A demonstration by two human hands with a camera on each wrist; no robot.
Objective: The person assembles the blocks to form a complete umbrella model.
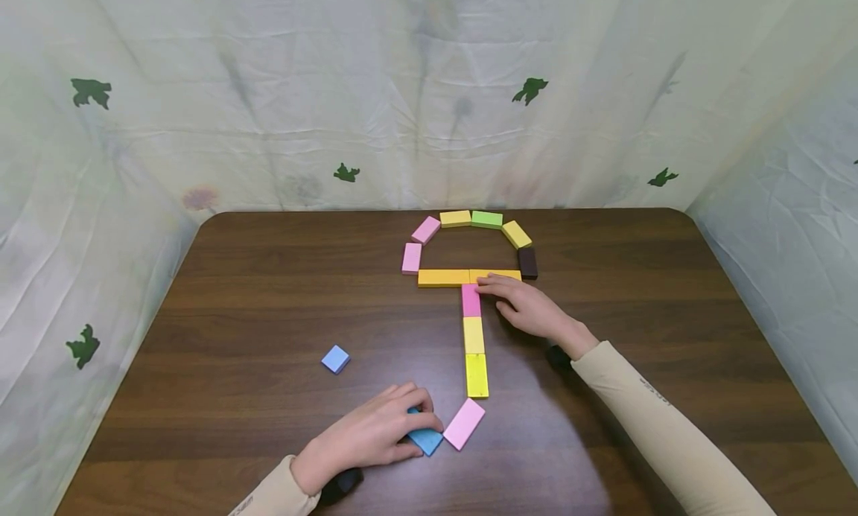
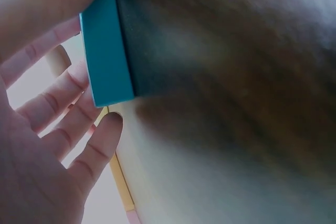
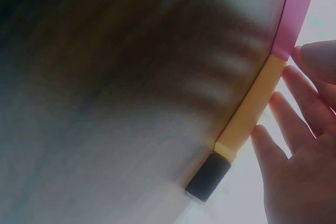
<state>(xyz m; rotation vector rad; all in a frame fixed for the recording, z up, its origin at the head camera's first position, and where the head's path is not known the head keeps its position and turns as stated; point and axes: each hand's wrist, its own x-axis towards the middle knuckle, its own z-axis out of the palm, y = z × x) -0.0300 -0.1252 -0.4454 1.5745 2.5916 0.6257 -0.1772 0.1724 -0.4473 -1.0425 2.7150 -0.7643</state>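
Observation:
My left hand point(image 1: 375, 430) grips a blue block point(image 1: 427, 440) between thumb and fingers, low on the table. One corner of that block meets, or nearly meets, a tilted light pink block point(image 1: 464, 424). In the left wrist view the thumb lies along the blue block point(image 2: 107, 51). My right hand point(image 1: 529, 307) rests its fingertips by the right orange block point(image 1: 504, 273) and the top of the bright pink block point(image 1: 471, 301). Its fingers look loosely extended in the right wrist view, along the orange block point(image 3: 252, 106).
Below the orange bar, a pale yellow block point(image 1: 473, 336) and a bright yellow block point(image 1: 477, 376) continue the column. An arch of several blocks, including a green block point(image 1: 487, 220) and a black block point(image 1: 527, 263), stands above. A small blue block point(image 1: 336, 360) lies alone at left.

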